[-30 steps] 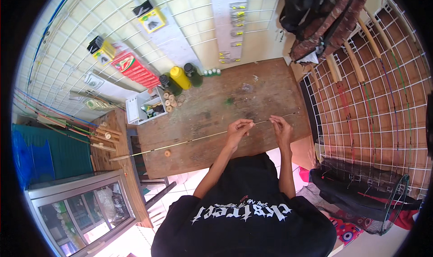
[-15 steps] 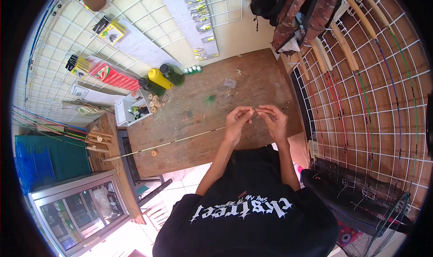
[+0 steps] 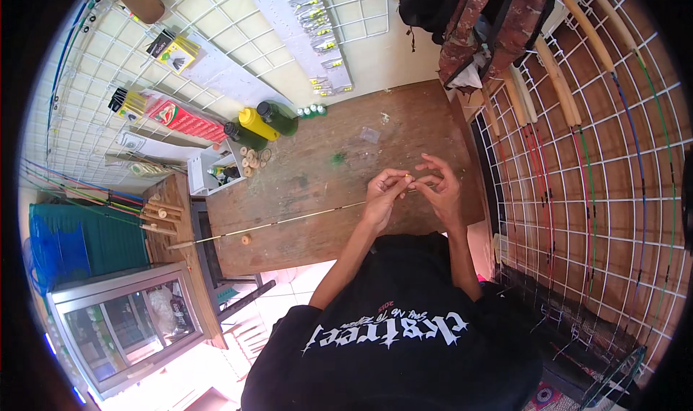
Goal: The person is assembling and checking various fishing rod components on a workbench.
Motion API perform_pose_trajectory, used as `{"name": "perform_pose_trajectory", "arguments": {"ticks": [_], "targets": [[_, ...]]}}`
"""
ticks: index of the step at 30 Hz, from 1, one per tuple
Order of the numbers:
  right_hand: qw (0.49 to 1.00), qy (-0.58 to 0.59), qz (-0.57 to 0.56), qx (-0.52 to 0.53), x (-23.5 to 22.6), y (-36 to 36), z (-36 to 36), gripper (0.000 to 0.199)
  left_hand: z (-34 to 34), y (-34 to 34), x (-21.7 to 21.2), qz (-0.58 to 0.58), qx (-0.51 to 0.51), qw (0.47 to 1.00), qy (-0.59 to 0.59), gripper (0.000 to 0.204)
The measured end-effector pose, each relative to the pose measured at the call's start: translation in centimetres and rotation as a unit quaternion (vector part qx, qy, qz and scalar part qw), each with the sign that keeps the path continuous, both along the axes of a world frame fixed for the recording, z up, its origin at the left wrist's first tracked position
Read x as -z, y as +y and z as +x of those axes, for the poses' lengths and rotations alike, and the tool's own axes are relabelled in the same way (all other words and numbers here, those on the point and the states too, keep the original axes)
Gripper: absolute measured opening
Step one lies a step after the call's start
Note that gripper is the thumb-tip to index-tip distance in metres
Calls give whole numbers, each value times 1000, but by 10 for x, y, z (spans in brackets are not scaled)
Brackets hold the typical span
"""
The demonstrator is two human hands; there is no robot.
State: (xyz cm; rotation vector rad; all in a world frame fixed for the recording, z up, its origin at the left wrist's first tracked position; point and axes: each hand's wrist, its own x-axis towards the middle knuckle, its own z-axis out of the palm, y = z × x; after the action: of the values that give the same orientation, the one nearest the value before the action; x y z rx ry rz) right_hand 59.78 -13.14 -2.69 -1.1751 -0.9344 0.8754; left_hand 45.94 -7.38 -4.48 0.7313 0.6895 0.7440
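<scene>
A slender pale-yellow fishing rod (image 3: 289,223) lies across the wooden table, its wooden grip (image 3: 182,246) out past the table's left edge. Its other end runs up to my left hand (image 3: 382,196), where the fingers hide it. Thumb and forefinger of that hand are pinched on a tiny yellow piece (image 3: 408,176). Close beside it, the thumb and forefinger of my right hand (image 3: 442,191) press together, while the other fingers are raised and spread. Whatever sits between the right fingertips is too small to make out.
On the table (image 3: 310,184) are a small clear plastic bag (image 3: 369,134), a cork ring (image 3: 246,240) and a white box (image 3: 209,171). Dark bottles and a yellow bottle (image 3: 258,124) stand near the back wall. More rods (image 3: 552,187) hang on the right-hand wire grid.
My right hand's outer fingers have lifted and spread away from the pinch. The left hand keeps its pinch on the tiny yellow piece. The whole view has shifted slightly.
</scene>
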Motion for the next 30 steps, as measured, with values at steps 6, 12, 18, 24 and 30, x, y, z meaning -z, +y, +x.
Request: {"name": "perform_pose_trajectory", "arguments": {"ticks": [6,12,18,24,30], "targets": [[997,-45,-56,-17,-5,1,0,35,0,3,-5,52,-29,997,43,10],[994,-67,-86,20,1,-2,-3,14,3,4,-11,133,-79,986,68,9],[985,-130,-107,33,-7,-7,-3,11,5,-6,-15,108,-96,984,101,10],[980,-146,-62,117,-9,-8,-4,8,0,-11,-17,75,-71,992,68,11],[975,-185,-29,123,-22,-11,-6,8,3,-12,-36,50,-54,996,48,12]]}}
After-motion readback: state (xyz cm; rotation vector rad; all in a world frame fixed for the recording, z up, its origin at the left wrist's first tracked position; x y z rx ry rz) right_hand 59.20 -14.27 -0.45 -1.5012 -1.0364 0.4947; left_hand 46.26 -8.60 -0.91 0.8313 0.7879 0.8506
